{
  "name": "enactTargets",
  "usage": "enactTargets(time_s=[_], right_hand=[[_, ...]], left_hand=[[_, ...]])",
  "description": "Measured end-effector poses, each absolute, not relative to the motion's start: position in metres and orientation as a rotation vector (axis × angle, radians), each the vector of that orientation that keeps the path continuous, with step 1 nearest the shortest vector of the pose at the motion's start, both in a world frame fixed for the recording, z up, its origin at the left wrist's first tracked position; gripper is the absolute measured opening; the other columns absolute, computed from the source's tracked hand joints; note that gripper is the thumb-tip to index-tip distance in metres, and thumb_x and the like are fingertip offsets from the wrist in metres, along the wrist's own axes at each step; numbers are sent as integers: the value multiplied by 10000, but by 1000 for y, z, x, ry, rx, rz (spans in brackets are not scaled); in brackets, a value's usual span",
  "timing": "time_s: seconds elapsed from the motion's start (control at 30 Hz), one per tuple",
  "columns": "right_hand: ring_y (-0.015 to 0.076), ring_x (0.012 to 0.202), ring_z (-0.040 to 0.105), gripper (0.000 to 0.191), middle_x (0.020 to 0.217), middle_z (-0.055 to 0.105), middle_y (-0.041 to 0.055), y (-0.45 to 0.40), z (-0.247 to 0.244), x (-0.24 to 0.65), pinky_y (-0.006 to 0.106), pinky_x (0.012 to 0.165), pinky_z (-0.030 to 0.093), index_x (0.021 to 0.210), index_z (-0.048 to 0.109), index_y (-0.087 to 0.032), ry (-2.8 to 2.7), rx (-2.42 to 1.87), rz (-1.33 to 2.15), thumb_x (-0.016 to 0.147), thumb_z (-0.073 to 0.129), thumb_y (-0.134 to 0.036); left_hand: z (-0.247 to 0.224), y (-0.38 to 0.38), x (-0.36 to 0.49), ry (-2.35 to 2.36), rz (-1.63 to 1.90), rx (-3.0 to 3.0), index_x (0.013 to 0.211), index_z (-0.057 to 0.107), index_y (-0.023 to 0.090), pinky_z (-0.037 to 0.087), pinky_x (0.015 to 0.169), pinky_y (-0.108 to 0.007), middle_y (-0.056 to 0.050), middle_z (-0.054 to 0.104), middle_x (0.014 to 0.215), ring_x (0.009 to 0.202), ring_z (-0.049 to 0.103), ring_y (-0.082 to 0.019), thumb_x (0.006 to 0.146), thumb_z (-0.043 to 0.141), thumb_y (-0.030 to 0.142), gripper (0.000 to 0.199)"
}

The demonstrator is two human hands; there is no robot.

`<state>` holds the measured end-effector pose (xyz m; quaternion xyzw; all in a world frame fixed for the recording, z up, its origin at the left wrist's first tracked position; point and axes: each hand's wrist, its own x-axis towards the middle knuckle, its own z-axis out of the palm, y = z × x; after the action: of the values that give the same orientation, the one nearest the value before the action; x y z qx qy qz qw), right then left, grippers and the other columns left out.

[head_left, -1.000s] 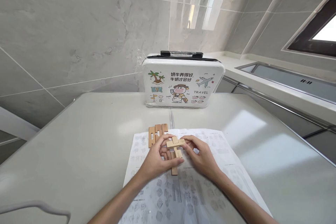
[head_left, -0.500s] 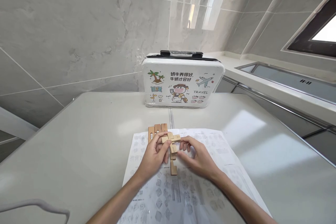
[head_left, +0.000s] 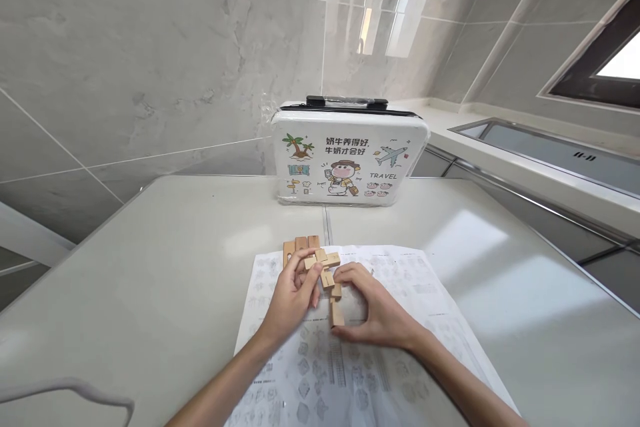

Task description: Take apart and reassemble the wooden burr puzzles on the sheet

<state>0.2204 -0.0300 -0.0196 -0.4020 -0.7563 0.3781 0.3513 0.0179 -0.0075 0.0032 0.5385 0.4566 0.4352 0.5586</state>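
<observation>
Several notched pale wooden pieces are joined into a cross-like cluster (head_left: 323, 259) in my left hand (head_left: 293, 293), pinched between thumb and fingers. A notched wooden piece (head_left: 337, 310) extends toward me below the cluster. My right hand (head_left: 383, 310) curves around this lower piece, with the thumb at its near end and the fingertips near its far end. Whether the lower piece is joined to the cluster cannot be made out. Behind my left fingers, reddish wooden pieces (head_left: 301, 243) lie side by side.
A printed sheet with puzzle drawings (head_left: 400, 367) lies under my hands on the white table (head_left: 175, 267). A white case with cartoon pictures (head_left: 350, 163) stands at the back against the tiled wall. A grey cord (head_left: 70, 384) is at the lower left.
My right hand has moved down and closed around the lower wooden piece, which now sits slightly further right and is turned. The cluster in my left hand has tilted and shifted slightly left.
</observation>
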Motion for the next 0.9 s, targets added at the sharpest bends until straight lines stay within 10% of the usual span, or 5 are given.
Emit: enactTargets(time_s=[0.63,0.9], right_hand=[[149,609,494,624,762,551,11,-22,-13,226,321,638,522,881,675,-186,-1511,-862,1677,907,575,-801],[135,576,502,593,743,586,-6,-22,-24,226,290,588,505,1019,647,-189,-1454,-830,1739,897,639,-770]], left_hand=[[1,-15,16,997,918,1409,1403,574,191,402,528,-233,78,495,537,491,456,-128,1001,591,578,559],[-4,-17,12,1005,828,1755,1363,669,254,511,737,-310,-36,711,902,709,598,-178,1032,548,550,461]])
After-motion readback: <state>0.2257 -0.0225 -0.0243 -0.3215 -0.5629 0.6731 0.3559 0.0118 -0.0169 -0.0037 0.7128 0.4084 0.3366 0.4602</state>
